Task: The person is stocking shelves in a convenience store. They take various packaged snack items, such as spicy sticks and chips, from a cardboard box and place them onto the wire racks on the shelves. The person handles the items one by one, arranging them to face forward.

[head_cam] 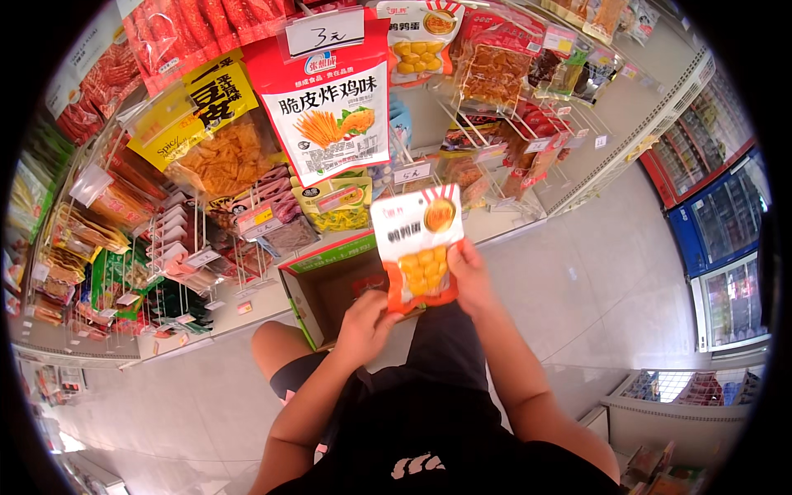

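Observation:
My left hand [366,326] pinches the lower left corner of a white and orange snack packet [416,244] with yellow round pieces showing in its window. My right hand [470,277] grips the same packet along its lower right edge. The packet is held face up above an open cardboard box [315,291] with a green rim, which stands against the shelf in front of my legs. Something red lies inside the box, partly hidden by my left hand. A similar packet [421,46] hangs on the rack above, beside a large red and white snack bag [328,105].
Metal hooks with price tags [413,173] stick out from the shelf. A yellow bag of snacks [216,142] and pink-sleeved packs [176,238] hang at the left. The bottom shelf edge [513,229] runs behind the box. Drink coolers [718,213] and a wire bin [680,408] stand at the right.

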Demonstrator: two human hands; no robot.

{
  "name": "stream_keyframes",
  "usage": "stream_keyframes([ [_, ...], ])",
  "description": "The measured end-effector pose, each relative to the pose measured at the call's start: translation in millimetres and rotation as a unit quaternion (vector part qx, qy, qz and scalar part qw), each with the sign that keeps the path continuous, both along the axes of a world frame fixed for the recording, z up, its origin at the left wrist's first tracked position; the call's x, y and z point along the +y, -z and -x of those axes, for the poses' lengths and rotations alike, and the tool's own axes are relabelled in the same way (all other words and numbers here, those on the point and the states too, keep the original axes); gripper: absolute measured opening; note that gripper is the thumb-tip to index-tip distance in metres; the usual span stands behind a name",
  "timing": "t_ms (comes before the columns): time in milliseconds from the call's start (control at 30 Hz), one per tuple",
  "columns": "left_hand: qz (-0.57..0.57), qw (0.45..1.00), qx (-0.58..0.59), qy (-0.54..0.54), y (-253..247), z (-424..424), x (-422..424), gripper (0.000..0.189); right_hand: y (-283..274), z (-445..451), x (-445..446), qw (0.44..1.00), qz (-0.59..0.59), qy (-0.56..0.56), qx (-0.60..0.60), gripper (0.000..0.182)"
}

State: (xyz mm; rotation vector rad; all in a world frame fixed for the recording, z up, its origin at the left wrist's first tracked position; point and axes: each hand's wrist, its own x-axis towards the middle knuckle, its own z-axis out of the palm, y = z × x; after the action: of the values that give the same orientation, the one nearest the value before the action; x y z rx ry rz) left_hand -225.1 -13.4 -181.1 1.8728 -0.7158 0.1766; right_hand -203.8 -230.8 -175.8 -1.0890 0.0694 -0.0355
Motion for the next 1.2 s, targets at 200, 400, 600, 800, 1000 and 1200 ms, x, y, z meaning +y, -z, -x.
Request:
stream_keyframes([
  [200,0.137,0.975,0.153,-0.083,28,-3,4,0.025,-64,-62,-25,0.979,0.131,0.122,-0.102,0.018],
  [400,0.009,0.971,0.223,-0.086,77,26,36,0.021,-141,-121,-41,0.963,0.147,0.157,-0.163,0.018],
  [600,-0.094,0.959,0.257,-0.074,133,50,61,0.021,-152,-160,-56,0.939,0.201,0.178,-0.216,0.021],
  [800,-0.096,0.961,0.250,-0.075,134,41,54,0.020,-144,-173,-61,0.967,0.121,0.150,-0.167,0.021],
  [1000,-0.090,0.963,0.246,-0.066,136,38,54,0.020,-149,-179,-56,0.966,0.153,0.155,-0.138,0.023],
  [1200,-0.090,0.958,0.260,-0.082,147,31,49,0.020,-118,-225,-68,0.908,0.295,0.255,-0.155,0.037],
])
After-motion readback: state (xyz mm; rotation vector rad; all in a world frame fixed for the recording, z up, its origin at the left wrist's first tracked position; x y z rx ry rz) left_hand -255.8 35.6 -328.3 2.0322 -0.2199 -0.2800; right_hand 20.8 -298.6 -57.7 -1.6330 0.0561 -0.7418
